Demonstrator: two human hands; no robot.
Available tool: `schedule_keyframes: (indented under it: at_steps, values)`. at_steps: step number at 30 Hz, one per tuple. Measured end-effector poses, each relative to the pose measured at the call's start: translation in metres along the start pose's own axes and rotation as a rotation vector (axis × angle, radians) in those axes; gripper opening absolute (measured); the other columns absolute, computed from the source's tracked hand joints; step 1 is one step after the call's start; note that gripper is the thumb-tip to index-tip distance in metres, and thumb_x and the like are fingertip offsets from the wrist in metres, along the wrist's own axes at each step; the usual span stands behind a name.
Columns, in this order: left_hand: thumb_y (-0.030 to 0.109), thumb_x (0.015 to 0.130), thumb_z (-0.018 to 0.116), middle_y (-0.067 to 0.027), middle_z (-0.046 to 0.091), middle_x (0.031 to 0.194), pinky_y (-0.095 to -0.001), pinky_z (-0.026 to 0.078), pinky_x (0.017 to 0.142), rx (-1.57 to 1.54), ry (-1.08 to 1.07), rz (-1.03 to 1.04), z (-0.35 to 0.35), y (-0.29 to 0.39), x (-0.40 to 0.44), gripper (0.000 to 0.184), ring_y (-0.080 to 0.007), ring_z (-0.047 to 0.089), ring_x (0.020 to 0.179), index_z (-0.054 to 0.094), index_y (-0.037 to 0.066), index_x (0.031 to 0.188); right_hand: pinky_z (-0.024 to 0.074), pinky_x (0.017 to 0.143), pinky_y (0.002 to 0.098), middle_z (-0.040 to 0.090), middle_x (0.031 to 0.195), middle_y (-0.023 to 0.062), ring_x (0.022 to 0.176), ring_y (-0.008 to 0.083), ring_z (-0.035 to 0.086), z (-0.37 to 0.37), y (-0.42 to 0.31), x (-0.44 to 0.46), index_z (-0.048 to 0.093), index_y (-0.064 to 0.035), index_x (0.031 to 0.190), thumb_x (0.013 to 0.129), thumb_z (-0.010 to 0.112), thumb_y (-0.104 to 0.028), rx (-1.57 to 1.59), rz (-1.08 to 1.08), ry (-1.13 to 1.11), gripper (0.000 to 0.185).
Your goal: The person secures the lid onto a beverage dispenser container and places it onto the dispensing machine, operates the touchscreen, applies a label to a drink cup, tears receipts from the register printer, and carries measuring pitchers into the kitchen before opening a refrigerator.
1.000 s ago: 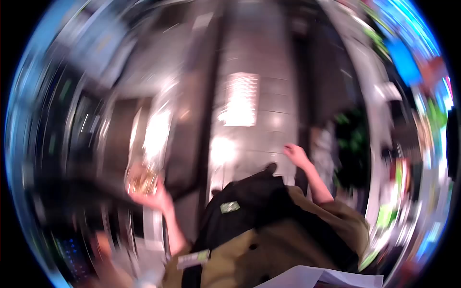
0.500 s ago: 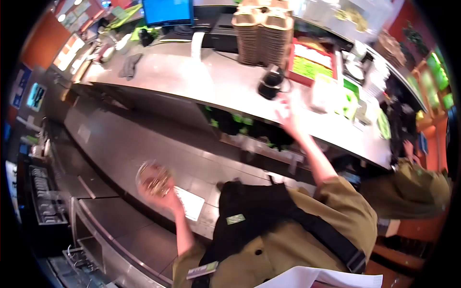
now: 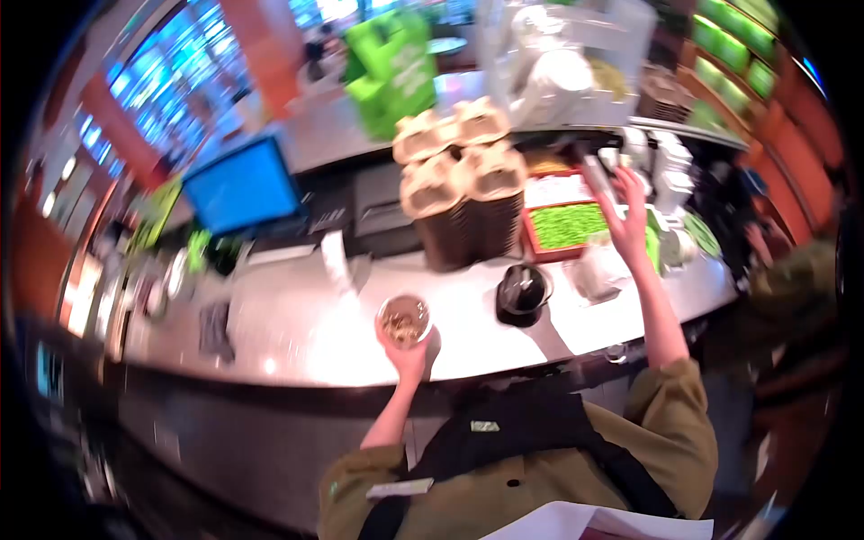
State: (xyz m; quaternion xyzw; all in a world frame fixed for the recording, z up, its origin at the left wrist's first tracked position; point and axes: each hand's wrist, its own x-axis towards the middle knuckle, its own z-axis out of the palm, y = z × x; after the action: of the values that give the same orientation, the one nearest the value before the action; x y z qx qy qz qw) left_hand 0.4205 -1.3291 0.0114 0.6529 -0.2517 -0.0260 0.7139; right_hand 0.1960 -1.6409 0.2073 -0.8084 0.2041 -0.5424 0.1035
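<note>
My left hand (image 3: pixel 407 358) is wrapped round a clear cup (image 3: pixel 405 321) with brownish contents, held at the front part of the counter (image 3: pixel 279 333). My right hand (image 3: pixel 629 209) reaches up over the right side of the counter, beside a red tray (image 3: pixel 543 245) of green and white packets. Its fingers are spread near white lids or cups (image 3: pixel 666 171), and whether they touch anything is unclear. A black round container (image 3: pixel 523 290) stands between my two hands, with a white item (image 3: pixel 598 273) to its right.
Stacked cardboard cup carriers (image 3: pixel 463 193) stand behind the cup. Further left are a blue screen (image 3: pixel 241 187), a paper strip (image 3: pixel 337 261) and a grey cloth (image 3: pixel 215 330). A green bag (image 3: pixel 391 76) is at the back. Another person's sleeve (image 3: pixel 796 274) shows at the right.
The view has swung round from the floor to the counter. My left hand has brought the cup over the counter, and my right hand has reached farther, past the red tray's right side.
</note>
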Motion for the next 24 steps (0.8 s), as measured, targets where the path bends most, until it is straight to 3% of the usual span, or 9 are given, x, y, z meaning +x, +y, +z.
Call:
schedule_keyframes:
  at_steps: [7, 9, 11, 13, 16, 17, 19, 23, 24]
  values:
    - [0.004, 0.054, 0.078, -0.0144, 0.028, 0.13, -0.0345, 0.032, 0.097, 0.066, -0.102, -0.049, 0.009, -0.024, 0.041, 0.1, -0.0267, 0.035, 0.117, 0.016, 0.004, 0.133, 0.0456, 0.072, 0.0332, 0.051, 0.106, 0.0138, 0.085, 0.0238, 0.057, 0.007, 0.048, 0.184, 0.05, -0.0026, 0.109, 0.077, 0.06, -0.038, -0.291, -0.068, -0.044, 0.048]
    - [0.004, 0.054, 0.078, -0.0141, 0.028, 0.13, -0.0357, 0.032, 0.097, 0.0, -0.109, -0.07, 0.011, -0.023, 0.047, 0.101, -0.0269, 0.034, 0.117, 0.016, 0.004, 0.134, 0.0459, 0.071, 0.0355, 0.058, 0.096, 0.015, 0.083, 0.0257, 0.058, 0.026, 0.051, 0.249, 0.056, -0.0014, 0.102, 0.076, 0.058, -0.046, -0.357, -0.117, 0.01, 0.051]
    - [0.003, 0.053, 0.078, -0.0139, 0.029, 0.13, -0.0365, 0.032, 0.097, 0.029, -0.128, -0.08, 0.012, -0.015, 0.052, 0.102, -0.0269, 0.034, 0.118, 0.015, 0.005, 0.134, 0.0471, 0.068, 0.0331, 0.062, 0.085, 0.015, 0.077, 0.0253, 0.061, 0.054, 0.061, 0.316, 0.059, -0.0005, 0.091, 0.075, 0.06, -0.046, -0.382, -0.119, 0.021, 0.048]
    - [0.003, 0.051, 0.077, -0.0138, 0.029, 0.129, -0.0369, 0.032, 0.097, 0.005, -0.147, -0.163, 0.014, 0.0, 0.053, 0.104, -0.0269, 0.034, 0.117, 0.014, 0.005, 0.134, 0.0471, 0.07, 0.0357, 0.063, 0.085, 0.0146, 0.08, 0.0277, 0.061, 0.09, 0.084, 0.374, 0.06, -0.001, 0.09, 0.069, 0.06, -0.055, -0.454, -0.074, 0.048, 0.058]
    - [0.002, 0.049, 0.076, -0.0137, 0.03, 0.127, -0.0369, 0.032, 0.097, -0.009, -0.162, -0.296, 0.016, 0.013, 0.057, 0.107, -0.0267, 0.034, 0.116, 0.011, 0.005, 0.134, 0.0463, 0.074, 0.0379, 0.062, 0.091, 0.0164, 0.085, 0.0319, 0.06, 0.13, 0.079, 0.427, 0.061, -0.0026, 0.092, 0.063, 0.059, -0.063, -0.543, 0.209, -0.277, 0.067]
    - [0.003, 0.049, 0.078, -0.0143, 0.03, 0.127, -0.0369, 0.034, 0.095, 0.03, -0.173, -0.27, 0.015, 0.009, 0.059, 0.108, -0.0262, 0.036, 0.115, 0.011, 0.005, 0.134, 0.0458, 0.076, 0.0371, 0.06, 0.098, 0.0199, 0.092, 0.0318, 0.058, 0.149, 0.089, 0.44, 0.061, -0.002, 0.098, 0.058, 0.059, -0.068, -0.598, 0.217, -0.294, 0.077]
    - [0.006, 0.049, 0.081, -0.0153, 0.031, 0.126, -0.0368, 0.039, 0.091, 0.115, -0.196, -0.231, 0.011, 0.002, 0.057, 0.11, -0.0253, 0.038, 0.113, 0.01, 0.005, 0.134, 0.0442, 0.081, 0.0419, 0.055, 0.107, 0.022, 0.1, 0.0325, 0.054, 0.164, 0.1, 0.451, 0.057, 0.0006, 0.107, 0.057, 0.063, -0.065, -0.484, 0.19, -0.648, 0.083]
    - [0.006, 0.051, 0.08, -0.0154, 0.031, 0.125, -0.036, 0.037, 0.093, 0.063, -0.21, -0.267, 0.007, -0.006, 0.055, 0.108, -0.0254, 0.038, 0.113, 0.01, 0.003, 0.133, 0.0408, 0.08, 0.0568, 0.05, 0.116, 0.0206, 0.105, 0.0368, 0.049, 0.155, 0.083, 0.447, 0.05, 0.0032, 0.115, 0.055, 0.071, -0.059, -0.496, 0.302, -0.742, 0.088]
    - [0.005, 0.051, 0.08, -0.0153, 0.032, 0.124, -0.0359, 0.036, 0.093, 0.064, -0.207, -0.261, 0.005, -0.013, 0.053, 0.108, -0.0255, 0.038, 0.112, 0.011, 0.002, 0.133, 0.0425, 0.08, 0.0538, 0.05, 0.115, 0.0207, 0.103, 0.0355, 0.051, 0.155, 0.105, 0.455, 0.047, 0.0021, 0.118, 0.056, 0.071, -0.058, -0.458, 0.358, -0.654, 0.09]
